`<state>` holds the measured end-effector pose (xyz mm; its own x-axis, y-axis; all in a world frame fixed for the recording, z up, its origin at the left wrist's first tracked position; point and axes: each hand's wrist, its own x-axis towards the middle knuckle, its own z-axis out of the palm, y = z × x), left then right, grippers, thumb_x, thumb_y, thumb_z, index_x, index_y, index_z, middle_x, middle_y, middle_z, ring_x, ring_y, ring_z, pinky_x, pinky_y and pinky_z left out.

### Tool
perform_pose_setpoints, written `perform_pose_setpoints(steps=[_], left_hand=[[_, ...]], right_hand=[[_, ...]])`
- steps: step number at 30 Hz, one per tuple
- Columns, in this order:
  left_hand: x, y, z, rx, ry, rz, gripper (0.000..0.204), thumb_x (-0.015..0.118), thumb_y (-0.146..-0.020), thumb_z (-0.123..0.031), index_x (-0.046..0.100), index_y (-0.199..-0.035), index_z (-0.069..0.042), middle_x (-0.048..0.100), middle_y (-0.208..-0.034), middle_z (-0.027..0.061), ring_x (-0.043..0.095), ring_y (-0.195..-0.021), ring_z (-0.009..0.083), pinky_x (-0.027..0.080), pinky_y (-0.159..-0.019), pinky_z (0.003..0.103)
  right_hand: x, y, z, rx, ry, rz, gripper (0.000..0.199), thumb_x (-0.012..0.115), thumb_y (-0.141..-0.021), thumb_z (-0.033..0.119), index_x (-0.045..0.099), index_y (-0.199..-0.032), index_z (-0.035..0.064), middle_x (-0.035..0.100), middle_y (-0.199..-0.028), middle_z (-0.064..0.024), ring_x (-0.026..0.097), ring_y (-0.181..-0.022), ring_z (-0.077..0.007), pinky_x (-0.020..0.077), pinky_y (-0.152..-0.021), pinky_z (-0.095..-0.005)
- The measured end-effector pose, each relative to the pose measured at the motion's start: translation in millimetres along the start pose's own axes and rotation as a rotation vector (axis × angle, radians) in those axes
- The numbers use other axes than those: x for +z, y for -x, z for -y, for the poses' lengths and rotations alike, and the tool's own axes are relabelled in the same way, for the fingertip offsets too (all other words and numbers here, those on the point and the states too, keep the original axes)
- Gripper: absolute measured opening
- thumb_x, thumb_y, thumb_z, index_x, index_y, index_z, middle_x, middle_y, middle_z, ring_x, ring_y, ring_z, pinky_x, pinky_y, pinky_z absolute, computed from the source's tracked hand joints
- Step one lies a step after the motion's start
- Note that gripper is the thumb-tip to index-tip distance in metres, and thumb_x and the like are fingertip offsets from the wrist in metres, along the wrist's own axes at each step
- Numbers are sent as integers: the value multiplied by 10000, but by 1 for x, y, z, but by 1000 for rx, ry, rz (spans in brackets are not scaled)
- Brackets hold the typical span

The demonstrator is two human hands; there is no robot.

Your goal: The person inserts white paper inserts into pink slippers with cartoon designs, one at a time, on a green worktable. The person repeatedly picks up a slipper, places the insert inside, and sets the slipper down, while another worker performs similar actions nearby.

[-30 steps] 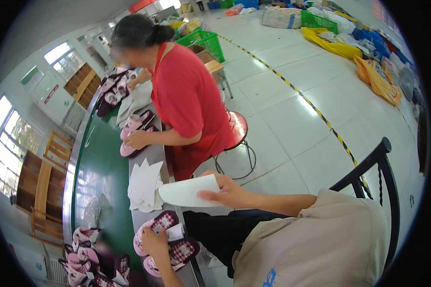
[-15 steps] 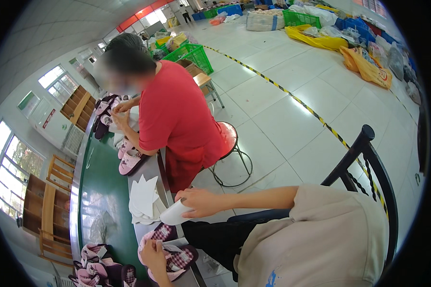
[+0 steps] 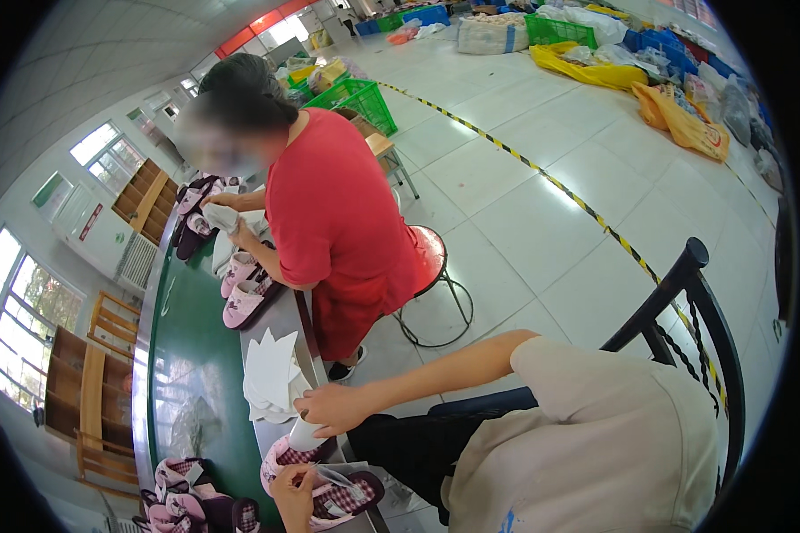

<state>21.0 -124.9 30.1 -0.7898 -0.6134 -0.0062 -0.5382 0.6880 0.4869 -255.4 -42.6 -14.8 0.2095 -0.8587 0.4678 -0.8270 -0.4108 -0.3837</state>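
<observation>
My right hand (image 3: 333,409) grips a rolled white paper sheet (image 3: 306,434) and presses its end into the opening of a pink plaid slipper (image 3: 286,456). At the bottom edge, my left hand (image 3: 292,491) holds that slipper pair (image 3: 347,497) on the table's grey edge. A stack of white paper sheets (image 3: 271,373) lies just beyond my right hand.
A person in a red shirt (image 3: 338,222) sits on a red stool (image 3: 431,253) further along the green table (image 3: 196,373), handling pink slippers (image 3: 244,293). More plaid slippers (image 3: 187,497) are piled at the lower left. A black chair back (image 3: 684,293) is behind me.
My right hand brought the flat white sheet down from above the table, rolled it up and lowered it to the slipper. The person in red leaned further over the table.
</observation>
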Motion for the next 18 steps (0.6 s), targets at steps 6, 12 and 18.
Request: perform_pose_setpoints(steps=[6,12,18], left_hand=[[12,5,9,56,35,-137,234,715,-1003,-188,737,-948,38,740,-880,148,689,-813,260,550,-786,393],[9,4,23,-55,100,-59,268,707,-1021,-197,736,-901,40,730,-817,129,675,-749,224,545,-742,367],[-22,5,30,-178,13,-330,335,769,-933,-118,737,-1236,21,726,-1065,176,698,-964,243,562,-853,371]], right_hand=[[-4,3,-2,-220,-53,13,357,777,-897,348,745,-891,-8,602,-1231,-150,625,-1108,-328,565,-885,-452],[6,-10,-6,-166,-138,45,369,769,-897,350,746,-914,-18,599,-1227,-154,610,-1138,-340,565,-906,-457],[10,-9,-4,-225,-181,38,351,776,-883,338,728,-914,-8,591,-1179,-160,612,-1086,-347,531,-902,-483]])
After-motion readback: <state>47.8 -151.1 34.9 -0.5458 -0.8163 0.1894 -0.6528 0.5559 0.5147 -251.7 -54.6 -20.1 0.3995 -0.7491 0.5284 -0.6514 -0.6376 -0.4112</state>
